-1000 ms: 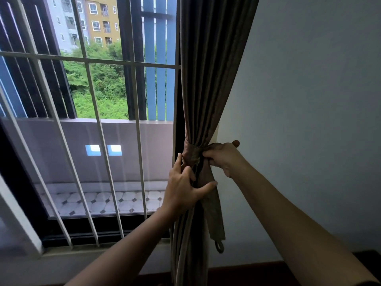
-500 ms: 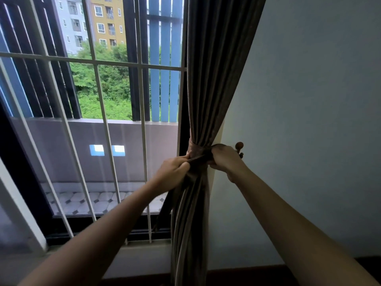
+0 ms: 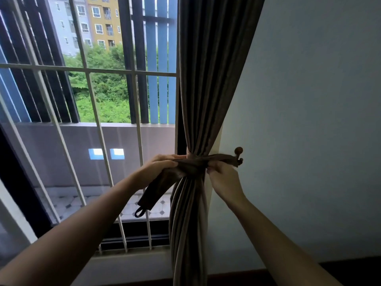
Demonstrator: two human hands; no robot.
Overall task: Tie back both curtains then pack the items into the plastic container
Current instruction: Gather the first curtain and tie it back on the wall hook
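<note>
A brown curtain [image 3: 208,83] hangs gathered at the right edge of the window. A brown fabric tieback [image 3: 190,165] wraps across its front at mid height. One end of the band runs right to a dark wall hook [image 3: 238,154]. My left hand [image 3: 158,168] grips the band left of the curtain, and its free end with a small loop [image 3: 139,212] dangles below that hand. My right hand [image 3: 223,178] pinches the band just right of the curtain, below the hook. No plastic container is in view.
White window bars [image 3: 92,108] cross the glass left of the curtain. A pale wall [image 3: 309,120] fills the right side. The sill [image 3: 132,254] runs under the window and a dark skirting strip [image 3: 350,267] lies low on the wall.
My left hand has pulled the tieback out to the left, so its looped end now hangs free. My right hand has dropped a little, uncovering the wall hook.
</note>
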